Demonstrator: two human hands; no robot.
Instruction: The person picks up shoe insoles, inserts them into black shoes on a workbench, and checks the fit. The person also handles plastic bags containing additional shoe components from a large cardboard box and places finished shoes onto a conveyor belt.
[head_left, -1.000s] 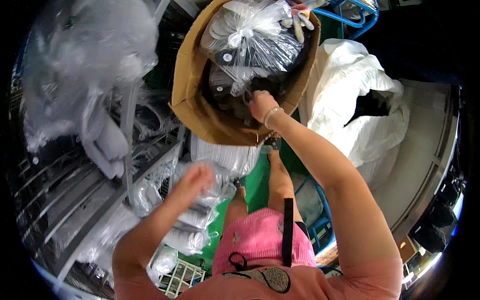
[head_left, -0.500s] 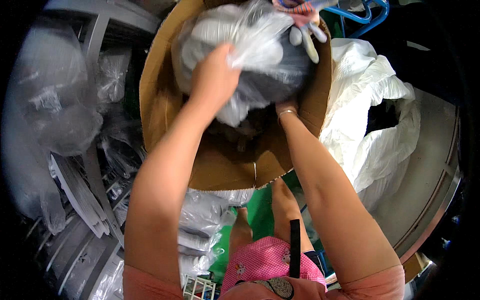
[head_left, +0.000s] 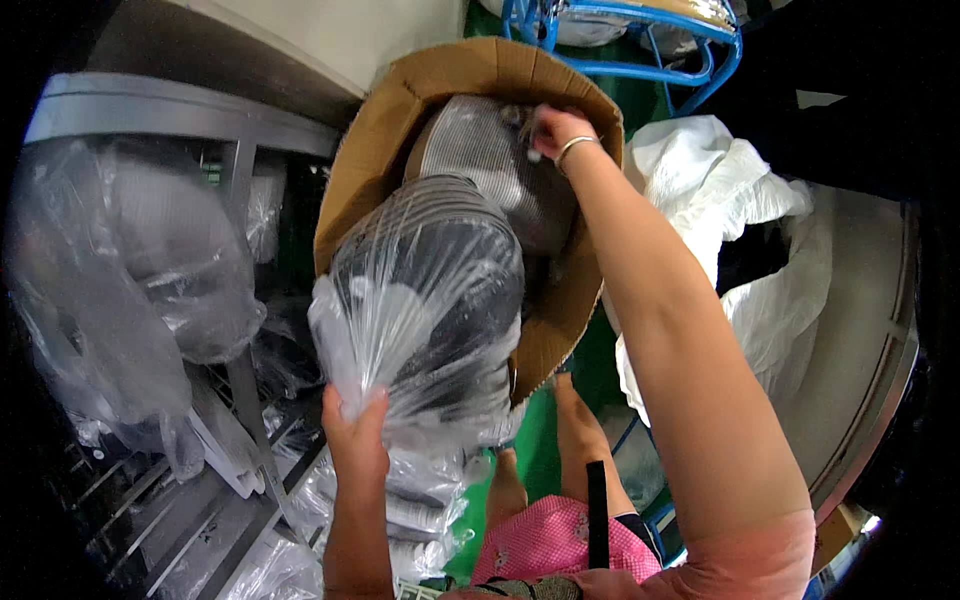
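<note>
My left hand is closed on the gathered neck of a clear plastic bag. Dark, round, ridged pieces show stacked inside it. The bag leans over the near left edge of a brown cardboard box. Inside the box, behind the bag, lies a grey ribbed bundle with a shiny surface. My right hand, a bracelet at its wrist, is over that bundle at the far right. Its fingers are curled and blurred around something small, dark and whitish that I cannot make out.
Metal shelving with plastic-wrapped goods stands on the left. White sacking lies right of the box, and a blue tubular frame stands beyond it. More wrapped stacks are below the bag, beside my legs on a green floor.
My left hand has drawn the bag toward me, uncovering the grey bundle. My right hand has moved from beneath the bag to the box's far right. The glove at the far rim no longer shows there.
</note>
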